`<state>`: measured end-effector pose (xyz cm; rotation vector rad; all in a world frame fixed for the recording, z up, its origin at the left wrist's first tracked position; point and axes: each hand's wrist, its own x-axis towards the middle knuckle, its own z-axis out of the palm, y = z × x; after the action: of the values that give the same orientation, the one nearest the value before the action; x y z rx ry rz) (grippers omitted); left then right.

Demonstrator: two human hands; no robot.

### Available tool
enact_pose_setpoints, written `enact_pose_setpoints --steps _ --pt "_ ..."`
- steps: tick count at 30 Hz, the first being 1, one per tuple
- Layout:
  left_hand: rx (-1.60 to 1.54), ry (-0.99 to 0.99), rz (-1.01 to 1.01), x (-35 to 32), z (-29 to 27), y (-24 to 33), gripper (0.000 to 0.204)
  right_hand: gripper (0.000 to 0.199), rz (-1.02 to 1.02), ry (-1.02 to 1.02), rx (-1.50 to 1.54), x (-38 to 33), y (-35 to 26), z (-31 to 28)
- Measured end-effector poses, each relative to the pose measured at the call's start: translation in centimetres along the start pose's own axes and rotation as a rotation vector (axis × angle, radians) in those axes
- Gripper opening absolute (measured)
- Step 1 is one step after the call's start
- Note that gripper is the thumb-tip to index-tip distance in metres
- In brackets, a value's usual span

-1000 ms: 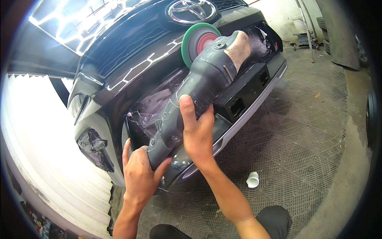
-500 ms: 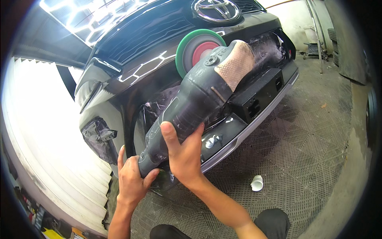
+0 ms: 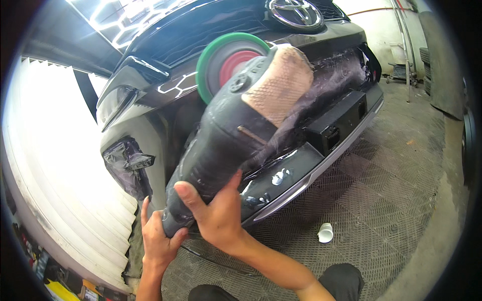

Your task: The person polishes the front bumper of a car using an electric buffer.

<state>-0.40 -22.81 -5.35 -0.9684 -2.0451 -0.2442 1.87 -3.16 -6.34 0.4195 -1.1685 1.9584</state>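
I hold a black car polisher (image 3: pixel 211 143) slantwise in front of the car's front end. Its round green-edged pad (image 3: pixel 205 65) with a grey and red centre is at the upper left of the tool. A tan textured cover (image 3: pixel 281 83) wraps the head. My right hand (image 3: pixel 218 213) grips the lower body, thumb on top, its other fingers mostly hidden beneath. Around the narrow rear end is my left hand (image 3: pixel 159 233), with the index finger sticking up. Whether the pad touches the car cannot be told. White cream blobs (image 3: pixel 281 175) lie on the black bumper (image 3: pixel 301 159).
A power cord (image 3: pixel 216 262) trails beneath the tool. On the gridded mat floor (image 3: pixel 381 195) lies a white cup (image 3: pixel 325 233) on its side. Black plastic film (image 3: pixel 125 158) covers part of the bumper's left side. White pleated sheeting (image 3: pixel 60 160) hangs at left.
The polisher has shifted left in the picture, and its pad with it. Both hands moved slightly left and down, still gripping. The car appears shifted right as the view turned.
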Motion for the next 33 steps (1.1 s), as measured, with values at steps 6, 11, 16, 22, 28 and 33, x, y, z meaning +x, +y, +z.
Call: enact_pose_setpoints --steps 6,11,16,22,28,33 --pt "0.075 0.057 -0.100 -2.8 -2.0 -0.1 0.079 0.113 0.036 -0.096 -0.103 -1.7 0.4 1.4" --pt "0.008 0.098 -0.232 -5.5 -1.0 1.3 0.082 0.117 0.216 -0.328 -0.100 -2.2 -0.6 0.4" --pt "0.009 0.037 -0.244 -4.5 0.0 3.6 0.080 0.108 0.159 -0.205 -0.177 -1.8 -0.4 -1.5" --pt "0.037 0.057 -0.172 -1.6 3.6 9.5 0.066 0.099 0.052 0.003 -0.016 0.2 -2.6 -6.2" --pt "0.046 -0.130 -0.143 3.6 4.3 14.9 0.066 0.089 -0.042 0.132 0.106 2.9 -4.2 -11.0" --pt "0.066 -0.100 -0.012 7.6 6.2 18.2 0.053 0.076 -0.089 0.219 0.111 5.7 -5.6 -15.3"
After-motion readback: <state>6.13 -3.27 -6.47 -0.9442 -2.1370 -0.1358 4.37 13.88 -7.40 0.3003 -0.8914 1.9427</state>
